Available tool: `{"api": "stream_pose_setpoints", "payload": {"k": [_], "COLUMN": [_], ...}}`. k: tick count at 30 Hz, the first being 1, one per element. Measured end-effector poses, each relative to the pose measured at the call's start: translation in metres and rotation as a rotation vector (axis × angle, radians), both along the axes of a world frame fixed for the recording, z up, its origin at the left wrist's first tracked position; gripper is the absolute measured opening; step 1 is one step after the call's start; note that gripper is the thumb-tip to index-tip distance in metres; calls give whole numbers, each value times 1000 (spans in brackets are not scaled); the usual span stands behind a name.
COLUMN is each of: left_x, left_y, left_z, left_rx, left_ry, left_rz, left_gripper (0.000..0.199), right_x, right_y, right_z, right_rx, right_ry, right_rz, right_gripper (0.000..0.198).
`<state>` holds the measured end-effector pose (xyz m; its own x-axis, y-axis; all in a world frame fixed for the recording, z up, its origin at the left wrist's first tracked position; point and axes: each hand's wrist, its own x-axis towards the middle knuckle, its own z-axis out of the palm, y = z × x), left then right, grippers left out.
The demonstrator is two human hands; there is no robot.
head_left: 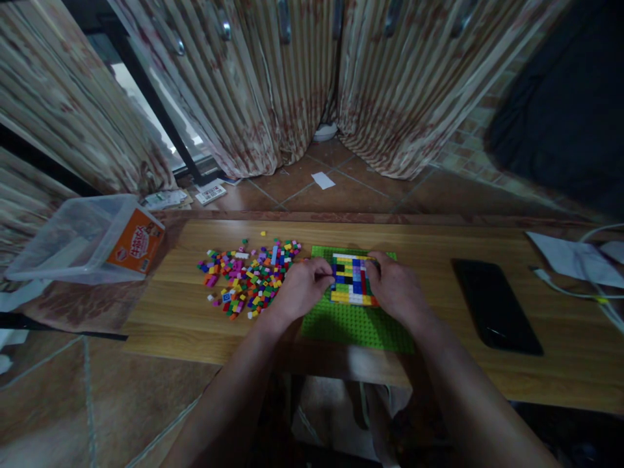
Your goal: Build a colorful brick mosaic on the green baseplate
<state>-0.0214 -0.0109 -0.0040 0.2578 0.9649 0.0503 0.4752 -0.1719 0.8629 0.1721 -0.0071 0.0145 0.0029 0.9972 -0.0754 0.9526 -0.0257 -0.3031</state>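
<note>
A green studded baseplate [358, 331] lies on the wooden table, bearing a low build of toy bricks [348, 279] in white, yellow, blue, red, black and lime. At the build's left edge is my left hand [307, 286], thumb and forefinger pinched together. Whatever sits between those fingertips is too small and hidden to name. My right hand [394, 286] holds the right side of the build, fingers curled over its edge and covering part of it. Left of the baseplate spreads a loose pile of small coloured bricks [258, 279], close to my left hand.
A black phone-like slab [497, 305] lies on the table [175, 312] to the right, with white cables [560, 283] and a paper sheet [575, 257] beyond it. A clear plastic bin [73, 240] with an orange label stands off the table's left end. Curtains [302, 84] hang behind.
</note>
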Motion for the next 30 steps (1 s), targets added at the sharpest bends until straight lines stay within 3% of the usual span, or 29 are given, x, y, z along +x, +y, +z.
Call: {"api": "stream_pose_setpoints", "payload": {"k": [14,25,30], "left_x": [10,10,3], "left_y": [8,10,8], "left_z": [1,0,-3], "left_rx": [-235,-214,-180], "left_ry": [-290,-150,-180], "left_rz": [114,115,55], "left_gripper": [9,7,4], "right_x": [0,-2,-2], "right_y": [0,-1,-1], "right_z": [-4,-6,-6], "right_rx": [26,24,21], "right_ry": [-10,-38,-38], "right_rz": [-13,-14,-16], "right_gripper": [40,42,43]}}
